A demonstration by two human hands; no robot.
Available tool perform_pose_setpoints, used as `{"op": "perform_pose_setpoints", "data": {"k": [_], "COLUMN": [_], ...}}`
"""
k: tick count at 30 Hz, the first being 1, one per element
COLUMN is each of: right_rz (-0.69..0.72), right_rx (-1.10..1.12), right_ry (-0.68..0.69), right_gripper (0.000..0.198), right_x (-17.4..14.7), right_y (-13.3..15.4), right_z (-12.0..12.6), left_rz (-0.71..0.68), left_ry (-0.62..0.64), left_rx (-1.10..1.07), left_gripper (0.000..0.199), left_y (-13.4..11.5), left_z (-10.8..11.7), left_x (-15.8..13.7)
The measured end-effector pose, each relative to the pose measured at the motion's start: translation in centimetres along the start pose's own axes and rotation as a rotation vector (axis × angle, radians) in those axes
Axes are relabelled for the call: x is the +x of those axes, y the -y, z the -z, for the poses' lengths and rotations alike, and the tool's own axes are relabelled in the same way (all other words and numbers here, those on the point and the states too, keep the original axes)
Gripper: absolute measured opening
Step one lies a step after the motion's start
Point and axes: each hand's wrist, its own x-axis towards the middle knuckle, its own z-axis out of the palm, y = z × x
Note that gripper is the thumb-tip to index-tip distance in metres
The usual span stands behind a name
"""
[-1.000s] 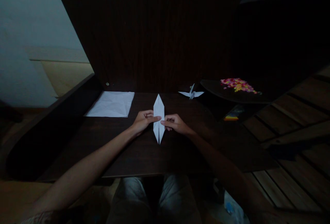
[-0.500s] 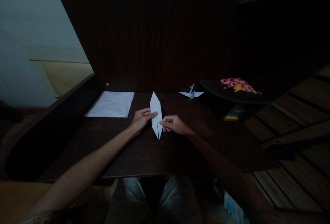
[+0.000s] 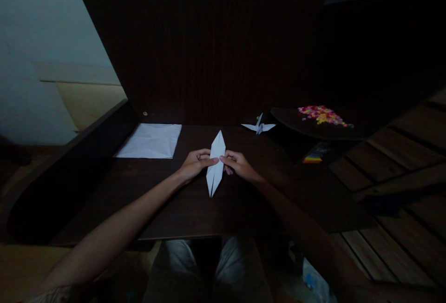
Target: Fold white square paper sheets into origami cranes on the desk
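Note:
Between my two hands is a piece of folded white paper (image 3: 216,175), a long diamond shape with a slit running up from its lower point. My left hand (image 3: 197,163) pinches its left edge, thumb lying across the front and fingers behind. At the right edge my right hand (image 3: 237,165) grips it the same way, its thumb tip close to the left thumb. The paper stands nearly upright, leaning slightly, over the dark desk (image 3: 174,210). Fingers behind the sheet are partly hidden.
A stack of white paper sheets (image 3: 151,141) lies at the back left. A folded paper crane (image 3: 259,127) stands at the back right. Beside it, a low dark shelf (image 3: 289,119) bears many small pink, red and yellow pieces (image 3: 324,115). A side panel (image 3: 69,173) bounds the left.
The folded paper has moved a little right and down, and its tilt has swung from leaning left to leaning right. My right thumb has shifted upward along its edge.

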Motion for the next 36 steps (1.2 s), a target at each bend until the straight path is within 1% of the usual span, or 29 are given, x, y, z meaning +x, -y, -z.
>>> {"op": "perform_pose_setpoints", "data": {"k": [3,8,11,15,17,20,24,36], "right_rz": [0.015,0.01,0.023,0.038,0.044,0.052,0.056,0.061], "right_rx": [-0.022,-0.019,-0.022,-0.031,-0.022,-0.007,-0.007,0.045], "right_ry": [-0.029,-0.099,-0.157,-0.207,-0.217,-0.222,-0.227,-0.196], "right_gripper": [0.036,0.035,0.034,0.034,0.034,0.034,0.036,0.037], "right_x": [0.05,0.21,0.29,0.33,0.3,0.22,0.16,0.26], "right_y": [-0.17,-0.43,-0.43,-0.43,-0.44,-0.39,-0.24,-0.49], "right_z": [0.03,0.09,0.18,0.23,0.17,0.01,-0.07,0.06], "left_rz": [0.009,0.006,-0.039,-0.126,-0.126,-0.115,-0.182,-0.308], "left_ry": [0.01,-0.076,-0.109,-0.154,-0.161,-0.187,-0.221,-0.176], "left_rx": [0.009,-0.016,0.008,0.105,0.114,0.107,0.184,0.254], "left_gripper": [0.045,0.048,0.043,0.032,0.031,0.037,0.033,0.026], "left_y": [0.02,0.28,0.56,0.78,0.73,0.56,0.44,0.78], "left_z": [-0.28,-0.34,-0.22,-0.05,-0.02,-0.03,-0.11,-0.1], "left_x": [-0.08,0.19,0.4,0.52,0.5,0.41,0.33,0.27]}}
